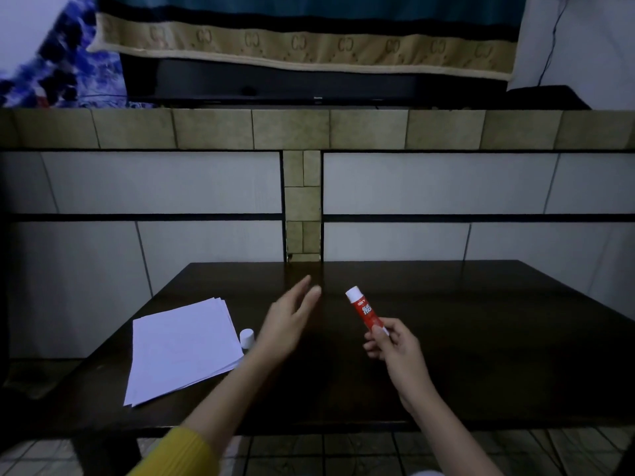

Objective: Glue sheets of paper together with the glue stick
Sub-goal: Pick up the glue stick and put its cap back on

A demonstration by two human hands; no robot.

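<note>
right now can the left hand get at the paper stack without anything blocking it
Probably yes. The left hand is open and holds nothing, just right of the paper stack. Only the small white cap stands between them, beside the stack's edge.

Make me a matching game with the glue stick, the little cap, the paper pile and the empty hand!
Things:
1. glue stick
2. cap
3. paper stack
4. left hand

Descriptions:
A. white sheets lying on the left part of the dark table
B. open, fingers straight, holding nothing
C. red and white, held in the right hand
D. small and white, standing on the table beside the paper

Pairs: 1-C, 2-D, 3-A, 4-B
</note>
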